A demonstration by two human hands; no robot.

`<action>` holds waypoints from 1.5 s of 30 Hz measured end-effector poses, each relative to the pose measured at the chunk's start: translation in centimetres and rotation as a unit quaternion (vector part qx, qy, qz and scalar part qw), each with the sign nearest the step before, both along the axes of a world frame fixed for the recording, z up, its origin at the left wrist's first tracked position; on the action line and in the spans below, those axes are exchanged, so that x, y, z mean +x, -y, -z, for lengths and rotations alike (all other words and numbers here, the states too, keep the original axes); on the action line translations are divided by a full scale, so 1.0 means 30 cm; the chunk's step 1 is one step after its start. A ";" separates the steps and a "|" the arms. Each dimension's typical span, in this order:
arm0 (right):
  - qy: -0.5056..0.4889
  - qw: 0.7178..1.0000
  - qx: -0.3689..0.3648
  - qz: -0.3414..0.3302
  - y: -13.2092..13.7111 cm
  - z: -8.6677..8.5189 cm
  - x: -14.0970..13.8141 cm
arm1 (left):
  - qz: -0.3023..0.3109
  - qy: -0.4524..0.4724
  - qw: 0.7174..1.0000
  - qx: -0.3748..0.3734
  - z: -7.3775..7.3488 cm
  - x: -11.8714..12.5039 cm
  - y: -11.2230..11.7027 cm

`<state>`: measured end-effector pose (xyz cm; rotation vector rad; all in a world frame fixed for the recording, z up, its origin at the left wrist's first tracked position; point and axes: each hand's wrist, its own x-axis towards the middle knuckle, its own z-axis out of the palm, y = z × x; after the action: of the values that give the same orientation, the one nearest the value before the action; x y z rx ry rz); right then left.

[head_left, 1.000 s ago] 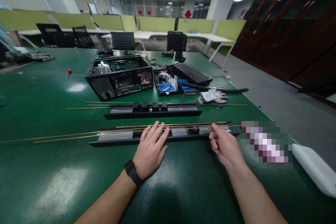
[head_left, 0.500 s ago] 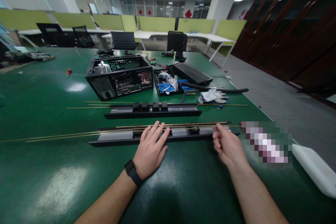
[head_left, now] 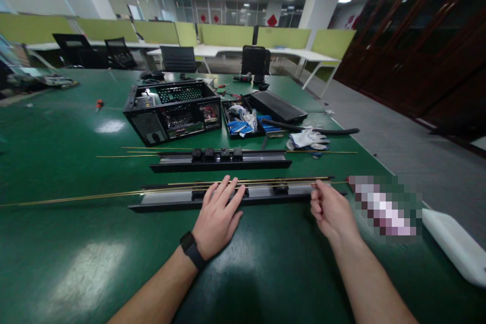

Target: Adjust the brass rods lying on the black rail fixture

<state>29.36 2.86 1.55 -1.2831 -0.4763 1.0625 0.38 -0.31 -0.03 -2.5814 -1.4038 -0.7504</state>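
A long black rail (head_left: 167, 201) lies across the green table (head_left: 56, 243) in front of me, with thin brass rods (head_left: 87, 196) running along its top and sticking out far to the left. My left hand (head_left: 217, 216) lies flat on the rail's middle, fingers spread and open, a dark watch on the wrist. My right hand (head_left: 329, 210) is closed in a pinch at the rail's right end, where the rods end; what it grips is too thin to make out. A second black rail (head_left: 220, 159) with small black blocks and its own brass rods lies parallel behind.
An open black computer chassis (head_left: 172, 109) stands behind the rails. Beside it are a tray with blue and white gloves (head_left: 243, 120), a black flat case (head_left: 279, 106), white gloves (head_left: 307, 138) and a black hose. A white object (head_left: 453, 250) lies at the right table edge.
The lower brass rod has slid leftward along the near rail, its left tip now farther out. My right hand has shifted slightly right and curled tighter. The left hand has stayed put.
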 end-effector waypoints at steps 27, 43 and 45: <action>0.013 0.996 -0.001 -0.083 0.010 0.002 -0.029 | -0.002 0.005 1.000 0.001 -0.005 0.002 0.000; 0.027 0.997 -0.006 -0.073 0.013 0.006 -0.043 | -0.002 0.003 1.000 -0.001 -0.004 0.002 0.000; 0.021 0.999 0.010 -0.048 0.012 0.008 -0.041 | -0.002 0.002 1.000 -0.002 -0.006 0.002 0.000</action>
<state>28.14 2.49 1.32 -1.2777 -0.5831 1.1108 0.44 -0.32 0.14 -2.5809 -1.4129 -0.7530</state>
